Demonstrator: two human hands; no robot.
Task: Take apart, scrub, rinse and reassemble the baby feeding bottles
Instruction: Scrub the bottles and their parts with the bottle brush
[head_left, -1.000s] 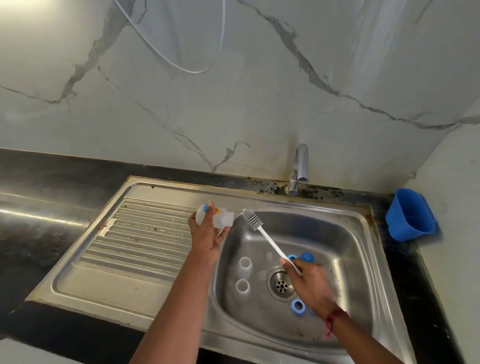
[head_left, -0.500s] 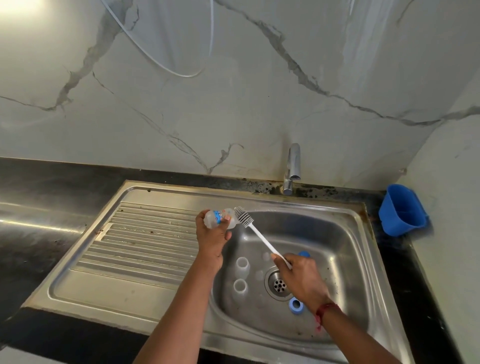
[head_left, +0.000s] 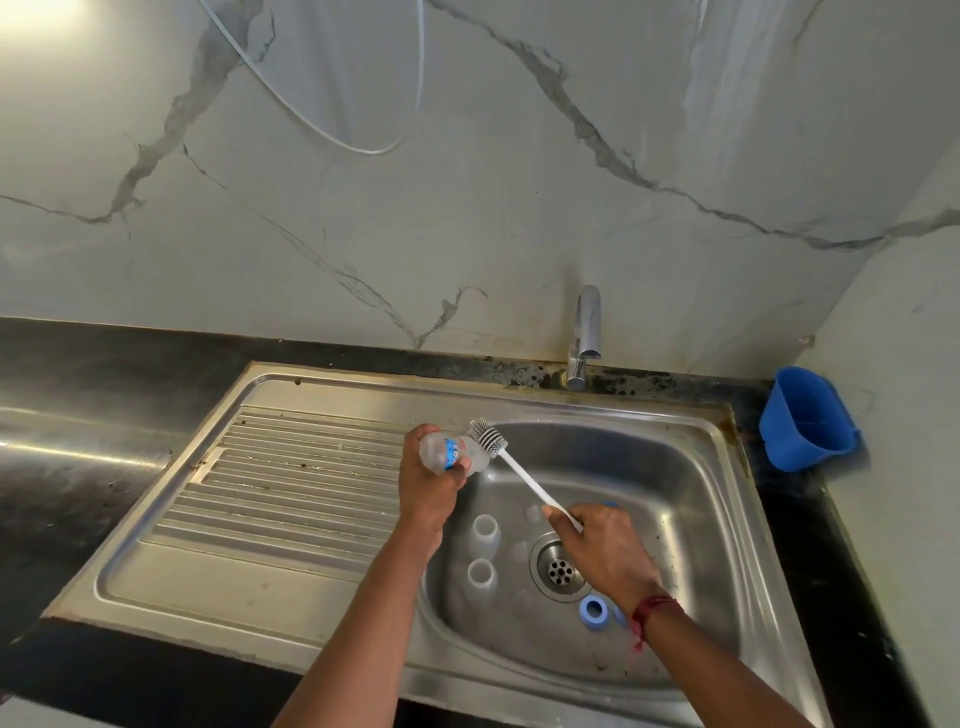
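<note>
In sink basin (head_left: 655, 470): two bottles (head_left: 485, 531) upright, blue ring (head_left: 594, 612) by drain (head_left: 560, 569). Gripped in left hand (head_left: 430, 486) over basin's edge, third bottle (head_left: 448, 453); gripped in right hand (head_left: 609, 552), brush (head_left: 515, 468) at its mouth. Black counter (head_left: 78, 470), marble wall (head_left: 467, 234).

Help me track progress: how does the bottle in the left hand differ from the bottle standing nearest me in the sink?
The held bottle lies sideways, gripped by the left hand; the standing bottle sits upright on the sink floor, untouched. The brush head is at the held bottle's mouth; nothing touches the standing bottle. Both are clear and uncapped.
</note>
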